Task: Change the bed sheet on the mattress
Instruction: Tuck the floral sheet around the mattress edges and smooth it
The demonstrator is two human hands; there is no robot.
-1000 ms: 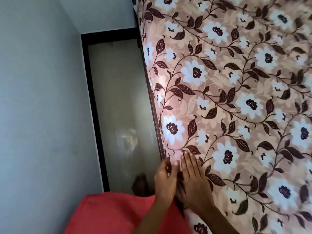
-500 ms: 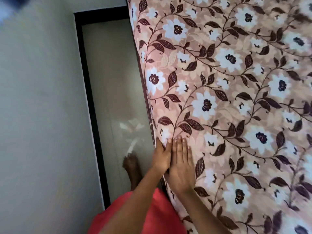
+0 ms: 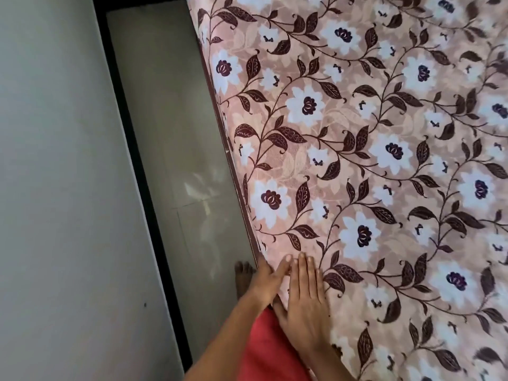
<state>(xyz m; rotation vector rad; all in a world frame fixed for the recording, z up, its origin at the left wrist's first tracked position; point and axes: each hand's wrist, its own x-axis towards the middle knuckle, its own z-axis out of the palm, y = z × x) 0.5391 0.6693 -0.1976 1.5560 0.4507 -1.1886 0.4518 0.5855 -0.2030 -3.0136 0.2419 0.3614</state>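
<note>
**Both hands at the mattress edge, lower middle of the frame**

The left hand [image 3: 268, 279] sits on the side edge of the mattress [image 3: 384, 160]. Its thumb lies on the floral top and its fingers drop out of sight over the side, so it reads as a grip on that edge. The right hand [image 3: 305, 301] lies just beside it, touching it at the thumb. It is flat with straight fingers, palm down on the fabric, and holds nothing.

The mattress fills the right and centre of the frame, with white flowers and dark leaves on a pink ground. Dark piping [image 3: 233, 160] runs down its left edge. I cannot tell whether the print is a sheet or the mattress's own cover, and no loose sheet is in view.

A red garment [image 3: 264, 350] shows below the hands. A bare foot [image 3: 243, 279] stands on the glossy floor [image 3: 178, 133] just left of them. Further left are a black skirting strip [image 3: 129, 133] and a pale wall [image 3: 55, 160].

Judging by this, the step in hand is work along the side edge, either tucking, smoothing or lifting. The next move probably calls for keeping the left hand's hold while the right slides along the edge. A slack hold could let the fabric or the edge slip away.
</note>
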